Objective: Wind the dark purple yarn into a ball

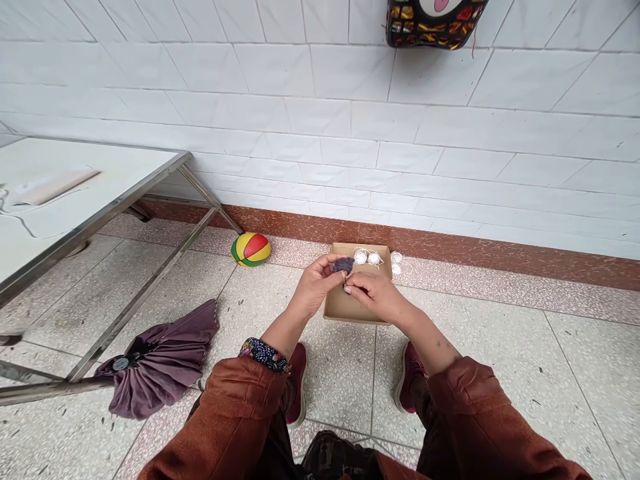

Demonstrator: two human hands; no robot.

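My left hand (320, 281) is wrapped round a small dark purple-grey yarn ball (343, 266), held above a shallow cardboard box (357, 313). Close beside it, my right hand (376, 293) pinches at the lower side of the ball, where a short dark yarn strand (345, 283) shows by the fingertips. Two small white balls (367, 257), looking like wound yarn, lie at the far end of the box. More small white round things (396, 263) rest on the floor just outside its right edge.
A striped ball (251, 249) sits on the floor by the wall. Left of me stands a metal-framed table (115, 160), with a folded purple umbrella (165, 367) near its leg. A dark patterned bag (435, 30) hangs on the wall. My shoes (297, 383) flank the floor before the box.
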